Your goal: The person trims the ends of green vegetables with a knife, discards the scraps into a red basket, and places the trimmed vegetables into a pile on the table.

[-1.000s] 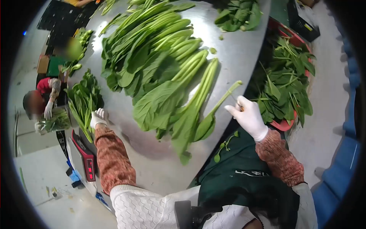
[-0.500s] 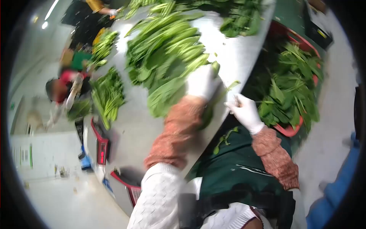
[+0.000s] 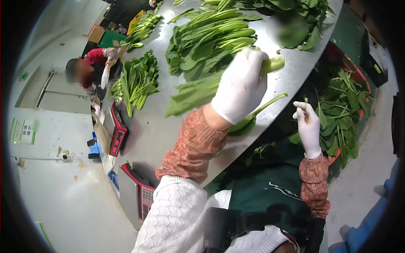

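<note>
My left hand (image 3: 240, 84), in a white glove, is closed around the pale stalks of a bunch of leafy greens (image 3: 192, 93) on the steel table (image 3: 168, 130). The cut ends (image 3: 275, 64) stick out past my fingers. A single leaf with a long stalk (image 3: 270, 103) lies at the table's edge just below that hand. My right hand (image 3: 308, 126), also gloved, is off the table's edge. It pinches a small thin tool with an orange part; I cannot make out what it is.
A big pile of the same greens (image 3: 211, 38) lies farther up the table, and a smaller pile (image 3: 137, 80) to the left. Two red-trimmed scales (image 3: 118, 130) (image 3: 141, 196) stand at the left edge. A red basket (image 3: 334, 157) of leaves sits on the right. A gloved co-worker (image 3: 90, 63) works at the far left.
My left hand has swung from the table's left edge across to the bunch and closed on its stalks. My right hand has drawn back off the single leaf, away from the table.
</note>
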{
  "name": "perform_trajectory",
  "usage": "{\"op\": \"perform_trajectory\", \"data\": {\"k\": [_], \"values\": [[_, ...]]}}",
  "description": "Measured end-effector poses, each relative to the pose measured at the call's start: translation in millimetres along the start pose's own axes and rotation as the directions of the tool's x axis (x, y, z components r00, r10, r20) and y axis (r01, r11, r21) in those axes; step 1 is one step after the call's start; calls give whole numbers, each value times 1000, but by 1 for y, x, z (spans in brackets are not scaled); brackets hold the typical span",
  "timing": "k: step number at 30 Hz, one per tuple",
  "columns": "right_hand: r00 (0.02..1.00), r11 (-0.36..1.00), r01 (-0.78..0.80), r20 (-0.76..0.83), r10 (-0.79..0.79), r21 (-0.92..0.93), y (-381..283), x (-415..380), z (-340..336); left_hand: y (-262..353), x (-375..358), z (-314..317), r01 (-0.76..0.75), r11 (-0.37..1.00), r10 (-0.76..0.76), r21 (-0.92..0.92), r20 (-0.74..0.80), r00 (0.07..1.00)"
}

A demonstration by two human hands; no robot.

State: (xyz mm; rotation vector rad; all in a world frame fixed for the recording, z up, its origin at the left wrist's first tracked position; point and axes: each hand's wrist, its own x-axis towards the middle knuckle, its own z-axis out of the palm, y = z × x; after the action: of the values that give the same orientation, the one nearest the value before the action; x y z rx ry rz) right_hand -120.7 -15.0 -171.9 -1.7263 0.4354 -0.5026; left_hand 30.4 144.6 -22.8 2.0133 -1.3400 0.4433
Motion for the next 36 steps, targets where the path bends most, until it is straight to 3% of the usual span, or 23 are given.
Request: {"op": "perform_trajectory", "data": {"k": [2, 6, 8, 10, 12, 17, 20, 21, 23, 25, 26, 28, 29, 33, 36], "values": [[999, 999, -43, 16, 43, 3, -27, -1, -2, 4, -19, 11, 129, 990, -118, -53, 178, 977], [983, 979, 168, -53, -175, -112, -40, -6, -6, 20, -45, 33, 274, 954, -254, -119, 160, 954], [983, 953, 169, -23, -180, -253, -46, -10, -8, 32, -48, 30, 377, 917, -347, -131, 206, 915], [972, 952, 217, -42, -231, -217, -53, -11, -6, 37, -50, 32, 306, 944, -279, -127, 197, 940], [967, 939, 242, -21, -254, -243, -57, -12, -6, 41, -53, 32, 373, 913, -328, -162, 249, 911], [961, 921, 268, 18, -274, -284, -61, -14, -7, 54, -48, 28, 375, 899, -305, -226, 291, 907], [987, 934, 155, 8, -161, -321, -49, -13, -7, 53, -53, 28, 448, 831, -337, -329, 344, 877], [998, 965, 36, -47, -50, -260, -34, -7, -6, 52, -55, 27, 484, 796, -353, -363, 371, 859], [999, 990, -32, -44, 26, -141, -14, -4, -12, 52, -52, 22, 531, 755, -376, -386, 410, 831], [974, 962, -195, 151, 168, 190, -42, -3, -23, 54, -43, 15, 552, 759, -373, -344, 465, 803], [973, 928, -161, 214, 92, 335, -51, -7, -22, 50, -44, 15, 592, 737, -392, -327, 507, 768], [954, 804, -80, 278, -109, 589, -65, -6, -24, 44, -45, 21, 539, 728, -306, -423, 503, 808], [945, 749, -166, 321, -66, 642, -71, -8, -23, 45, -45, 21, 541, 726, -303, -425, 509, 806], [970, 806, -72, 231, -81, 587, -62, -8, -17, 49, -38, 15, 536, 769, -296, -349, 549, 781], [959, 885, -56, 270, -81, 463, -69, -11, -23, 48, -40, 11, 511, 825, -293, -243, 588, 754]]}}
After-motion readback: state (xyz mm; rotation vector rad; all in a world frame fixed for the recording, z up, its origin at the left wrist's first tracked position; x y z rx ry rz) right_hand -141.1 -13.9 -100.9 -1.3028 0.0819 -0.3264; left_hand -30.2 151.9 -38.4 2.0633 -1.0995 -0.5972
